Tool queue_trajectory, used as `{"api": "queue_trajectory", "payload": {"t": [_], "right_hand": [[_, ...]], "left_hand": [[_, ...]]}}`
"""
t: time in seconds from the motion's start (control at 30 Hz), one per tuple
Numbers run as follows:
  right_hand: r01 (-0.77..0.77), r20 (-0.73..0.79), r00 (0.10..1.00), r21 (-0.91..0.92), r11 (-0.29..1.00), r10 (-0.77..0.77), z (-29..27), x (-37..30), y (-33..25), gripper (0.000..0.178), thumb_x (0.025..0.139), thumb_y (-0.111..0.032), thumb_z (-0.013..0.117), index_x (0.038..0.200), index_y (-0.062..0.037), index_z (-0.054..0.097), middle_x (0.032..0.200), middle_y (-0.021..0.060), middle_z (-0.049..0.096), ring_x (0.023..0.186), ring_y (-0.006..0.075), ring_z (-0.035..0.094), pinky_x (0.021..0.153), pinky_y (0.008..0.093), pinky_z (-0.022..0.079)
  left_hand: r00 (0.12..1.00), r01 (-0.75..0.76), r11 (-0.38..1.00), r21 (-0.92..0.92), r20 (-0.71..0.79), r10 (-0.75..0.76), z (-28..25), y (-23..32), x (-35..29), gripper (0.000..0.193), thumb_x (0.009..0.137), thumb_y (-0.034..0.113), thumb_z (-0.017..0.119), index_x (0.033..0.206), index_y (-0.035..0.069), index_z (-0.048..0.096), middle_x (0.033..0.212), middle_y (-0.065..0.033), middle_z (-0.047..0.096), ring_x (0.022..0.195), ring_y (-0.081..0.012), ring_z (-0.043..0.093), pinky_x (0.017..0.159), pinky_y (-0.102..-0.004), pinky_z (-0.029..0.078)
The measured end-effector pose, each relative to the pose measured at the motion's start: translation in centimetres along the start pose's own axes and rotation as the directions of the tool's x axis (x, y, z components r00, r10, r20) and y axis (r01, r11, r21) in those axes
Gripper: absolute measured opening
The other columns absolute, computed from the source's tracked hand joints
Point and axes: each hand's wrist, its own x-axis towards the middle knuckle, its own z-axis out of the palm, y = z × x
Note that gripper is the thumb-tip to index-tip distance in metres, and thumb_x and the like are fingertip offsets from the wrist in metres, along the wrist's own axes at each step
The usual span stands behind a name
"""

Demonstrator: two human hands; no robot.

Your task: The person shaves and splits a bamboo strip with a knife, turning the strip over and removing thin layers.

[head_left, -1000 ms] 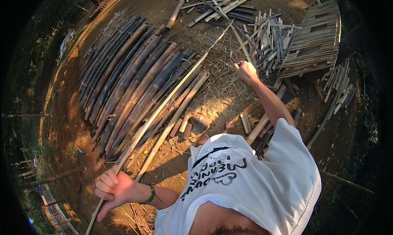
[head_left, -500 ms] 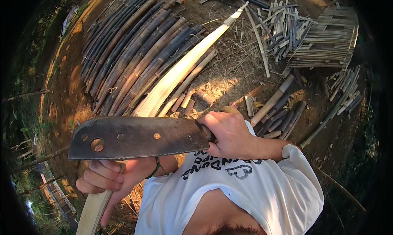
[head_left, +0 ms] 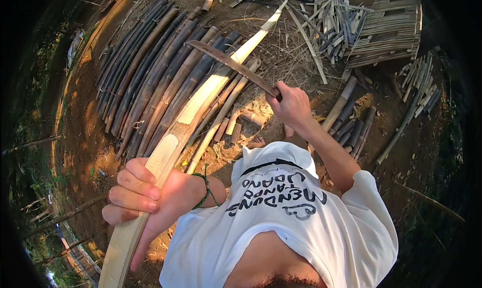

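A long pale strip of split bamboo [head_left: 168, 155] slants from the lower left up to a pointed tip at the top middle. Around its near part my left hand [head_left: 143, 192] is closed, thumb along the near side. My right hand [head_left: 292, 106] grips the handle of a machete [head_left: 228, 63], out ahead of my body. Its dark blade is seen nearly edge-on and crosses over the strip's far part. Whether the blade touches the strip I cannot tell.
Many dark bamboo poles [head_left: 145, 72] lie side by side at the far left. Short bamboo pieces [head_left: 228, 127] and thicker cut lengths [head_left: 346, 120] lie ahead. A pile of split slats [head_left: 339, 27] lies at far right beside a slatted bamboo panel [head_left: 389, 32].
My right hand has swung the machete forward, away from above my left hand to the strip's far part. The blade has turned from broadside to nearly edge-on. The left hand keeps its grip.
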Motion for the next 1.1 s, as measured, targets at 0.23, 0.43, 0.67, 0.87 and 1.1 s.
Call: {"api": "queue_trajectory", "payload": {"t": [0.23,0.43,0.67,0.87,1.1], "right_hand": [[-0.049,0.060,0.997,0.015,0.999,0.048,0.1,3.2,3.1,0.031,0.088,-0.033,0.063,0.088,-0.0019,0.062,0.066,0.0213,0.064,0.068,0.0415,0.066,0.066,0.0519,0.051],[-0.031,0.093,0.995,-0.132,0.991,0.044,2.3,10.7,11.4,0.032,0.086,-0.035,0.064,0.091,-0.0028,0.064,0.073,0.0214,0.068,0.071,0.0376,0.068,0.064,0.0494,0.055],[0.323,0.166,0.935,-0.037,0.946,-0.313,0.3,14.2,10.5,0.028,0.082,-0.028,0.066,0.087,-0.0013,0.063,0.066,0.0197,0.066,0.060,0.0363,0.067,0.056,0.0490,0.053],[-0.129,0.182,0.961,-0.364,0.922,0.206,0.4,24.5,26.2,0.035,0.090,-0.035,0.061,0.089,-0.0006,0.071,0.072,0.0173,0.070,0.063,0.0321,0.070,0.059,0.0436,0.057],[-0.165,0.231,0.953,-0.148,0.975,0.196,-1.2,17.3,25.6,0.042,0.086,-0.042,0.066,0.091,-0.0001,0.068,0.074,0.0206,0.067,0.073,0.0386,0.068,0.069,0.0465,0.053]], "left_hand": [[1.000,0.003,0.999,0.033,0.001,-0.003,-0.9,0.2,-0.5,0.075,0.077,0.091,0.038,0.070,0.016,0.032,0.053,0.0066,0.032,0.045,-0.0040,0.028,0.046,-0.0210,0.023],[0.997,0.063,0.996,-0.057,0.042,-0.061,-1.2,-0.2,1.1,0.072,0.080,0.086,0.047,0.066,0.017,0.034,0.050,0.0075,0.034,0.042,-0.0025,0.030,0.046,-0.0205,0.023],[0.988,0.149,0.982,-0.112,0.049,-0.144,-2.0,0.9,1.4,0.075,0.073,0.090,0.050,0.060,0.018,0.033,0.047,0.0074,0.032,0.040,-0.0020,0.031,0.045,-0.0180,0.026],[0.998,0.070,0.988,-0.136,0.008,-0.069,1.8,0.1,0.2,0.074,0.074,0.089,0.051,0.060,0.018,0.033,0.046,0.0078,0.032,0.039,-0.0014,0.030,0.042,-0.0166,0.025],[0.997,0.067,0.989,-0.132,-0.028,-0.071,1.7,1.4,-0.2,0.073,0.078,0.084,0.053,0.058,0.018,0.031,0.042,0.0083,0.035,0.035,-0.0002,0.031,0.042,-0.0165,0.022]]}}
